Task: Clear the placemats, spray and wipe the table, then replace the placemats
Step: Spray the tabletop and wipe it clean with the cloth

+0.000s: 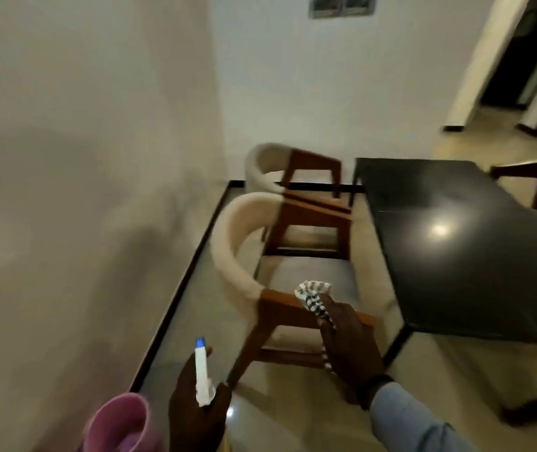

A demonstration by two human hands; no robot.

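My left hand (197, 409) grips a spray bottle (201, 373) by its white head, whose blue nozzle points away from me. My right hand (348, 340) holds a black-and-white striped cloth (312, 296), bunched above my fingers, over the near chair's wooden arm. The glossy black table (462, 243) stands to the right with a bare top and a light glare on it. No placemats are in view.
Two cream-backed wooden chairs, the near one (244, 256) and the far one (280, 171), stand between the wall and the table. A pink bucket (120, 422) sits at the lower left. Another chair's arm (534, 174) shows at the table's far right. A dark doorway (521, 60) lies beyond.
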